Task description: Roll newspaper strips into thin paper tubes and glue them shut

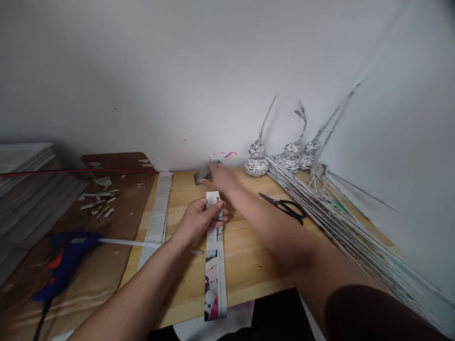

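My left hand [204,215] pinches the upper part of a long printed paper strip [215,270] between thumb and fingers. The strip hangs down over the table's front edge, with colour pictures and small text on it. At the back of the table, my right hand [222,176] reaches to a crumpled grey cloth [202,175] by the wall. Its thumb and fingers look apart and touch the cloth, slightly blurred. Black-handled scissors [286,207] lie to the right of my right forearm.
A blue glue gun [71,265] with a long glue stick lies at left, near paper scraps [103,199] on brown cardboard. Stacked paper [28,189] stands far left. A flat pale strip [158,213] crosses the wooden table. Woven paper gourds [256,163] and rolled paper sticks [334,218] occupy the right.
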{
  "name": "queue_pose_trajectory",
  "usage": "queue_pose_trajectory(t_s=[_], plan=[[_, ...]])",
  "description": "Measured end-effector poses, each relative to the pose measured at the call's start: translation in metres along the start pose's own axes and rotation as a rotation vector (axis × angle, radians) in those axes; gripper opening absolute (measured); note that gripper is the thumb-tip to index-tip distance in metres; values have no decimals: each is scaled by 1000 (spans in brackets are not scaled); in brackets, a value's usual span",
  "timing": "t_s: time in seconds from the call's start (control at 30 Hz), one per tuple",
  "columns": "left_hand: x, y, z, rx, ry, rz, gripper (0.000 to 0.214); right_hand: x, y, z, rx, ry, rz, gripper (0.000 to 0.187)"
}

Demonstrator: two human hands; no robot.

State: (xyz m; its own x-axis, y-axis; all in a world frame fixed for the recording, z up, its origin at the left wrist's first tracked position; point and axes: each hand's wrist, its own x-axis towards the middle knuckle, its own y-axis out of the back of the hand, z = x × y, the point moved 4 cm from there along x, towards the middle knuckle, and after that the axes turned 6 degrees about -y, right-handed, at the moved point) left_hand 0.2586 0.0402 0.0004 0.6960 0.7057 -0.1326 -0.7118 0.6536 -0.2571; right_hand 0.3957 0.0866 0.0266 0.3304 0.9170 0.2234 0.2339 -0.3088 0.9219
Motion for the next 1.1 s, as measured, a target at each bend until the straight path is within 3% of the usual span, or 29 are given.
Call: queue_pose_trajectory(t_s=[0.1, 0.3, 0.43, 0.6, 0.7, 0.8, 0.9, 1.1], plan=[[2, 3, -3, 17, 3, 0, 30, 20, -13, -6, -115, 6, -82, 30], [5, 7, -11, 12, 11, -29, 35, 35, -18, -5, -136, -30, -104, 34], [5, 7, -10, 5, 7, -13, 32, 17, -6, 1, -89, -51, -94, 48], [1, 1, -1, 17, -2, -31, 24, -45, 13, 19, 250, -123, -158, 40], [0, -3, 3, 4, -31, -87, 22, -76, 14, 34, 678, -209, -335, 38], [0, -2, 4, -12, -4, -54, 21, -89, 16, 44, 989, -267, -390, 32], [-1, 0, 4, 8, 17, -22, 20, -91, 20, 46, 1046, -241, -344, 41], [-1, -2, 1, 71, 12, -38, 24, -94, 22, 34, 1049, -81, -309, 31]])
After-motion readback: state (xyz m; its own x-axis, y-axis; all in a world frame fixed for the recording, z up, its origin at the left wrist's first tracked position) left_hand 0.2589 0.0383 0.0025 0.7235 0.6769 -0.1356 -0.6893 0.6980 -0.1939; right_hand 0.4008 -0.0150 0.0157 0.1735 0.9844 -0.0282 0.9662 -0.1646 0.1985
